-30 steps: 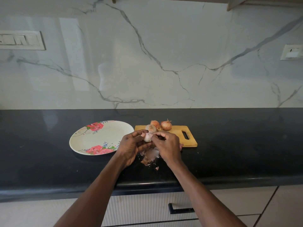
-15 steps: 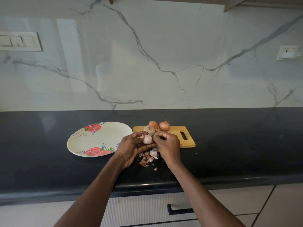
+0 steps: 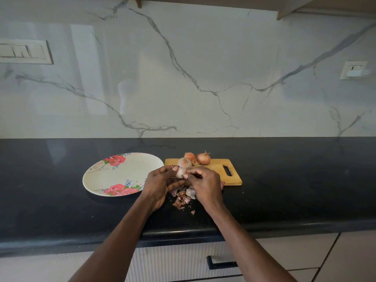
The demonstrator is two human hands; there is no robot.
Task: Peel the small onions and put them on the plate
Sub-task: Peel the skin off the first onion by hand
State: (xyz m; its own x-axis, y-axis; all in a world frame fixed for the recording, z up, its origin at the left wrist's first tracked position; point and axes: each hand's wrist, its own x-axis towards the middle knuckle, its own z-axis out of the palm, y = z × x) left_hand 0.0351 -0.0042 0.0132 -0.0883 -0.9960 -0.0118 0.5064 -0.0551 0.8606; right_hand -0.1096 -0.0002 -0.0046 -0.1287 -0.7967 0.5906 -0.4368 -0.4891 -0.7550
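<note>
Over the black counter, my left hand (image 3: 160,185) holds a small pale onion (image 3: 180,172) between fingers and thumb. My right hand (image 3: 205,184) pinches at the same onion from the right. Three more small onions sit on the wooden cutting board (image 3: 227,178): one brownish onion (image 3: 184,162) just behind my fingers, two orange-skinned onions (image 3: 203,158) at the board's far edge. A white plate (image 3: 122,174) with red roses lies to the left, nothing on it. Loose peels (image 3: 183,198) lie on the counter under my hands.
The black counter (image 3: 295,190) runs wall to wall, with a marble backsplash behind it. Its front edge is just below my wrists, with a drawer handle (image 3: 221,263) underneath. Switch plates are on the wall at far left and far right.
Both hands stay on the onion, turning it slightly. A piece of skin has dropped onto the peel pile. The camera has shifted a little.
</note>
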